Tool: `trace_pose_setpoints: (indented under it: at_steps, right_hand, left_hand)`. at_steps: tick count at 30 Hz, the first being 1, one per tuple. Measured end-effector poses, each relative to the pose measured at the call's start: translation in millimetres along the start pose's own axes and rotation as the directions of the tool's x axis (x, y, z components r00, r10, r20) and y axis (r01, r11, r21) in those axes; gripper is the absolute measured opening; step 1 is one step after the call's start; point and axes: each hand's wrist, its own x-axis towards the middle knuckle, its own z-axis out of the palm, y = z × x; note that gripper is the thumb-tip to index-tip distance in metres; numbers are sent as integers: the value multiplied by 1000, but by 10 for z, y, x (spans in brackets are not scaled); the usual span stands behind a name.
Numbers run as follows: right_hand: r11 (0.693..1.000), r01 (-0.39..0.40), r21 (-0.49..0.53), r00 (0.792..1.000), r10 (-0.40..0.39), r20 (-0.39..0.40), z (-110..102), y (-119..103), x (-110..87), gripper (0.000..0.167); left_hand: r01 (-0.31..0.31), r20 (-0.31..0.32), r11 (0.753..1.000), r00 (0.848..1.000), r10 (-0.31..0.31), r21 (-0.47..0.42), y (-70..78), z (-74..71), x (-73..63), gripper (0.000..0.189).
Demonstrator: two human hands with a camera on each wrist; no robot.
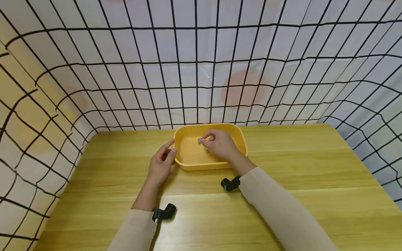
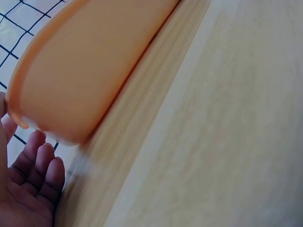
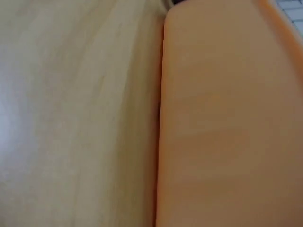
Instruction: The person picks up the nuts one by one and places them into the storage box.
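Note:
A yellow plastic basin (image 1: 194,166), shallow with rounded corners, stands at the back of the table in the head view. Inside it, my right hand (image 1: 221,143) pinches a small shiny item (image 1: 200,140) between thumb and fingertips; its kind is too small to make out. Another tiny item (image 1: 208,150) lies on the basin floor below that hand. At the basin's left end, my left hand (image 1: 160,167) touches the outside with thumb and index finger, its other fingers (image 2: 45,161) loosely bent beside the wall. The right wrist view shows only the basin's side (image 3: 227,118) and table, not the hand.
The wooden table (image 1: 298,167) extends to both sides of the basin and in front of it. Black netting (image 1: 196,69) over pale cloth rises behind the table and along both sides. A small black camera (image 1: 230,184) is worn on each wrist.

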Motion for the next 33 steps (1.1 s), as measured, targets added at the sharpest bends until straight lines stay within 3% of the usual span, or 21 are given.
trace_pose_setpoints:
  at_steps: [5, 10, 15, 23, 33]
  right_hand:
    - [999, -48, 23, 998, 47, 45, 31, 50, 56, 15]
    - [994, -51, -94, 994, 59, 87, 63, 64, 50, 12]
    - [981, -37, -190, 995, 54, 85, 63, 74, 51, 13]
    - [982, -66, -179, 992, 84, 91, 42, 76, 49, 13]
    - [994, -74, -85, 995, 80, 68, 36, 64, 33, 15]
  left_hand:
    - [19, -2, 1000, 1000, -19, -6, 133, -6, -67, 43]
    - [5, 1, 1000, 1000, -5, -11, 155, -16, -82, 43]
    - [13, -2, 1000, 1000, -13, -10, 86, 0, -39, 43]
    - [-26, -17, 1000, 1000, 26, -13, -218, 29, 94, 42]
    - [-31, -15, 999, 999, 31, -19, -223, 29, 87, 43]
